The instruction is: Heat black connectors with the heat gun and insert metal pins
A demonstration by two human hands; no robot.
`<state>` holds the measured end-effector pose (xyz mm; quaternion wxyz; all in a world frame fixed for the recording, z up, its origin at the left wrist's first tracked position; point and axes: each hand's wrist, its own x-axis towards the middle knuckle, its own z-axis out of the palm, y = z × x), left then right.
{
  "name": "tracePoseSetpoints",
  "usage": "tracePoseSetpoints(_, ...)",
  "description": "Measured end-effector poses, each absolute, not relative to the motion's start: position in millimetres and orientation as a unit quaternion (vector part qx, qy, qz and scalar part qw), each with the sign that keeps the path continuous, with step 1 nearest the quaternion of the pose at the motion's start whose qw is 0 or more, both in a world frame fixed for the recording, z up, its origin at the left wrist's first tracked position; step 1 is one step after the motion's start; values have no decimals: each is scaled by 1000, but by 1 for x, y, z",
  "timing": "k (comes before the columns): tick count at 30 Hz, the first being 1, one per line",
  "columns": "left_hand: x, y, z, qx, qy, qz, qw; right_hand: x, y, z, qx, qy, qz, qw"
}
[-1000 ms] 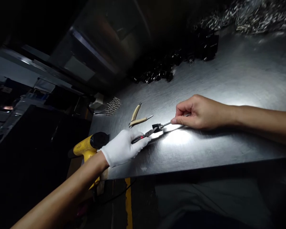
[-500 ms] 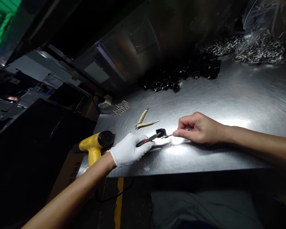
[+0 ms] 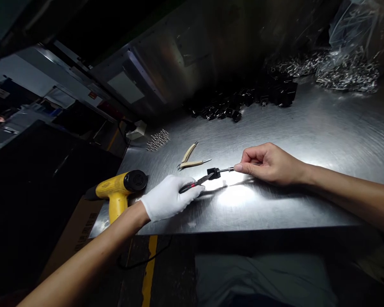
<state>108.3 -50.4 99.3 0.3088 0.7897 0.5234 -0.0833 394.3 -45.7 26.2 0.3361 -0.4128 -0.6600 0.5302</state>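
My left hand [image 3: 170,198], in a white glove, is closed around pliers [image 3: 200,181] with black and red handles. The tips of the pliers meet a small black block [image 3: 213,172] just above the metal table. From the right, a thin metal rod [image 3: 224,170] reaches the block. Bare fingers of my right hand [image 3: 269,164] pinch the rod's other end, and the palm hides part of it. Whether the rod sits inside the block or only touches it, I cannot tell. Cream-handled cutters [image 3: 192,163] lie spread on the table just behind the block.
A yellow heat gun [image 3: 117,192] lies at the table's left end. Small metal pins [image 3: 158,140] stand in rows behind it. Black parts [image 3: 224,108] are piled along the back, with metal eye-ended pieces and a plastic bag [image 3: 348,70] at the far right. The front edge [image 3: 211,233] is near.
The rod now lines up with the block and meets it; before, it lay lower along its front side. The block has turned a little. My view has shifted slightly.
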Motion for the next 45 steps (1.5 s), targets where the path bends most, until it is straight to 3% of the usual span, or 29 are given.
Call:
tracePoseSetpoints(14, 106, -59, 91, 782, 553, -70, 277, 397, -41, 31, -440, -626, 549, 336)
tracePoseSetpoints(22, 119, -91, 60, 820, 569, -21, 59, 397, -38, 31, -513, -632, 496, 301)
tracePoseSetpoints(29, 113, -100, 37, 790, 603, 104, 40, 326, 26, 54, -548, -694, 406, 231)
tracePoseSetpoints(34, 109, -100, 25, 776, 606, 162, 62, 239, 87, 56, -573, -747, 309, 131)
tracePoseSetpoints(45, 105, -100, 26, 764, 613, 172, 103, 132, 142, 102, -562, -819, 97, -62)
